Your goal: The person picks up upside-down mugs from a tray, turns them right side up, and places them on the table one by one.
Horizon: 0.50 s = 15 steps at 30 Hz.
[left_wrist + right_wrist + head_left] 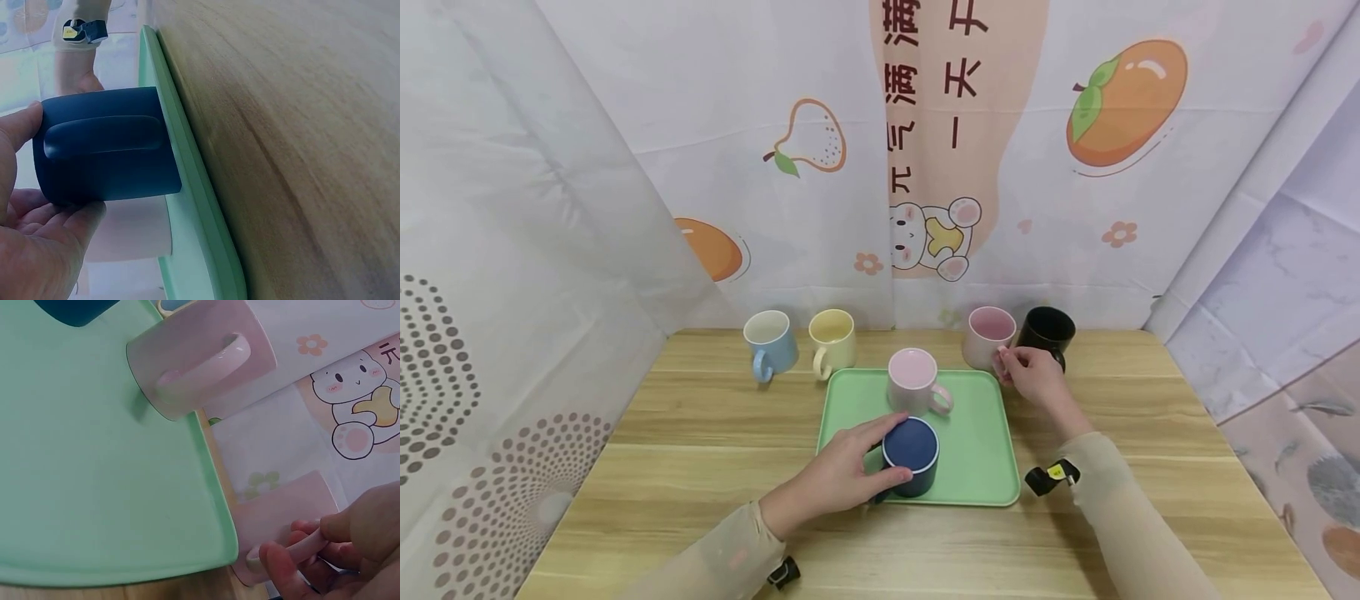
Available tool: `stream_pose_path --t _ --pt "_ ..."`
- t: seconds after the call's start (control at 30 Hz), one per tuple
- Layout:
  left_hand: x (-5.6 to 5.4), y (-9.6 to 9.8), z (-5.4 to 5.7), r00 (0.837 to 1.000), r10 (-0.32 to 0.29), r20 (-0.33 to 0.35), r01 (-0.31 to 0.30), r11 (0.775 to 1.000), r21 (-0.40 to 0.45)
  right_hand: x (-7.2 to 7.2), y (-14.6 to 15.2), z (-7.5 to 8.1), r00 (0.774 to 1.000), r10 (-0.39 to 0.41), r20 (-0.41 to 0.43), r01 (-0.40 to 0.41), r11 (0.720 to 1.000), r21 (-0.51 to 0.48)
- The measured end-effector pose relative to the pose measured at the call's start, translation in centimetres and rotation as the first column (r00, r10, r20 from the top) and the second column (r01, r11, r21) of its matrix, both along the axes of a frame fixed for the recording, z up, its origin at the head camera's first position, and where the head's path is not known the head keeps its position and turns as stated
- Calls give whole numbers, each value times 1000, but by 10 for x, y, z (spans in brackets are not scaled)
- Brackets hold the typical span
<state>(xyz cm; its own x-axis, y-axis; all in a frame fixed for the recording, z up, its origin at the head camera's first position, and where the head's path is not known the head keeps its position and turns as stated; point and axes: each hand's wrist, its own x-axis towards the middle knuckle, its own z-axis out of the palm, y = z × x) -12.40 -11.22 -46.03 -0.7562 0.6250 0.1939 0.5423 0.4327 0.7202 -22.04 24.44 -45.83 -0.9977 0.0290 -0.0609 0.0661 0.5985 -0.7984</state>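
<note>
2 mugs, apparently inverted, stood on the green tray [977, 437]: a pale pink mug [912, 380] at its far edge, a navy mug [916, 457] at its near edge. the left hand [845, 467] clasped the navy mug; the right hand [1033, 375] pinched a rose mug [984, 340] beyond the far right corner. 4 seemingly remained to load: this, plus the light blue mug [772, 344], yellow mug [834, 340] and black mug [1045, 328] along the table's [722, 467] far edge.

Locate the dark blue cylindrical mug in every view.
Head: the dark blue cylindrical mug is below centre, in the left hand.
Left wrist: left of centre, at about mid-height.
Right wrist: upper left, cut off by the top edge.
Shared landmark: the light green rectangular tray.
</note>
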Motion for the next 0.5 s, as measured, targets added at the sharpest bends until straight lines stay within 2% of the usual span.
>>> stream_pose_path --t 0.37,0.5 --pt "1 -1 2 1000 -3 -14 3 1000 3 -4 6 -6 995 70 -65 -61 990 130" --pt "0 0 2 1000 -6 -16 5 1000 -4 4 -1 7 993 63 -97 -44 982 181"
